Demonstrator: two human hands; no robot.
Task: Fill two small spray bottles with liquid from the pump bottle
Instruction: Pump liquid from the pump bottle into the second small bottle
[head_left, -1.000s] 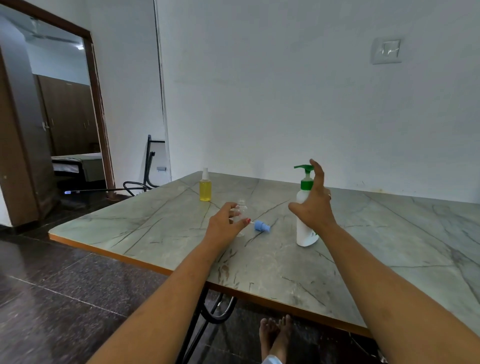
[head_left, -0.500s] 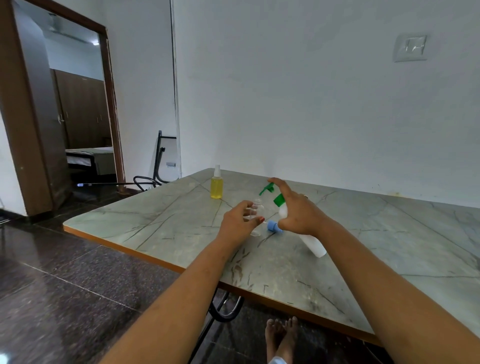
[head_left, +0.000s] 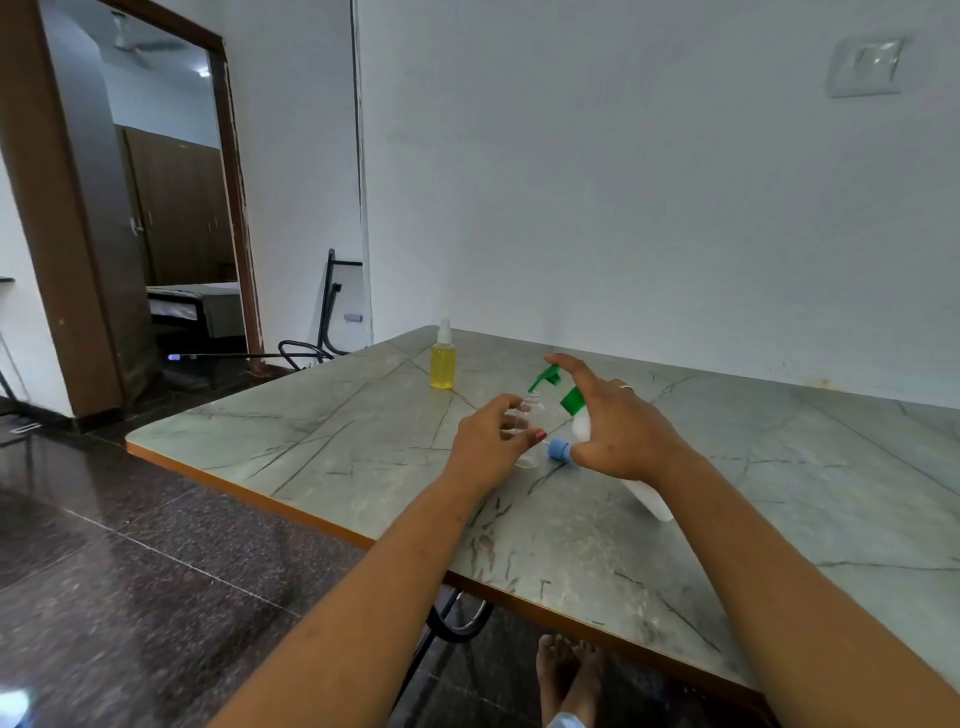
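Note:
My left hand (head_left: 491, 448) grips a small clear spray bottle (head_left: 531, 413) with its top off, standing on the marble table (head_left: 322, 441). My right hand (head_left: 615, 426) holds the white pump bottle (head_left: 582, 423) tilted to the left, its green nozzle (head_left: 545, 376) just above the clear bottle's open neck and my forefinger on the pump head. The blue spray cap (head_left: 558, 449) lies on the table between my hands. A second small spray bottle (head_left: 443, 362), full of yellow liquid and capped white, stands farther back on the left.
The table's orange front edge (head_left: 249, 493) runs diagonally toward me. A white wall stands behind the table. A doorway (head_left: 171, 208) opens at the left, with a black metal frame (head_left: 327, 312) beside it. Bare feet (head_left: 566, 670) show under the table.
My right hand took the upright pump bottle, tilted it left and brought its nozzle over the clear bottle. My left hand stayed on the clear bottle.

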